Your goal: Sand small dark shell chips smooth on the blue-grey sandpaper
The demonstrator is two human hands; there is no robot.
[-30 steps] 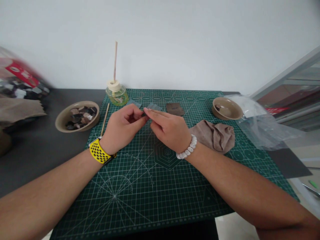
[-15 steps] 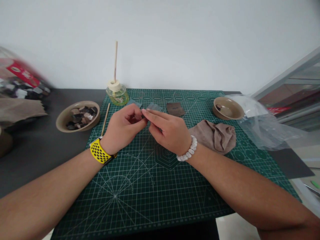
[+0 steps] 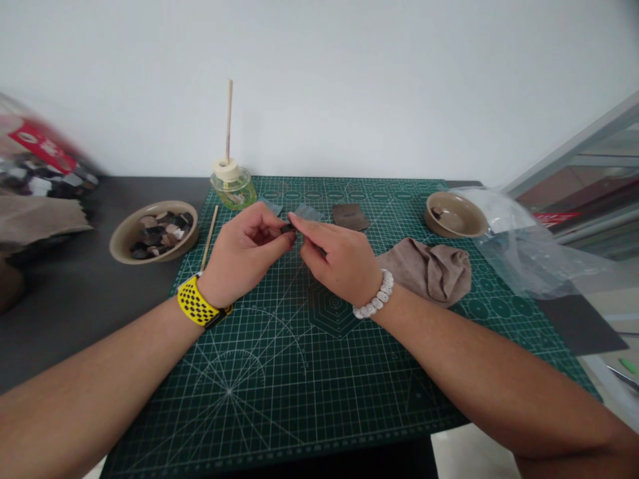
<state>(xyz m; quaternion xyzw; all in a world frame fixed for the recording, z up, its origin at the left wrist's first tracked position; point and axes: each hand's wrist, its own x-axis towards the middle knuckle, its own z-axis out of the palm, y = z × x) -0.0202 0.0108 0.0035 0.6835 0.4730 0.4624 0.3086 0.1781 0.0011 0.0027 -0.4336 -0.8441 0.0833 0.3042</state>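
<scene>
Pinching a small dark chip [image 3: 286, 228] between left hand [image 3: 244, 256] and right hand [image 3: 342, 259], now exposed at 12 o'clock on the mat [image 3: 299, 372].

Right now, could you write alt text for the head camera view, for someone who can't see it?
Two bare hands meet over a green cutting mat, the left hand and right hand pinching a small dark piece between their fingertips. A tan bowl of dark and pale chips sits left, a reed diffuser bottle behind, a crumpled brown cloth right.

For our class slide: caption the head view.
Both hands, left hand and right hand, pinch a small dark piece above a green cutting mat.
</scene>
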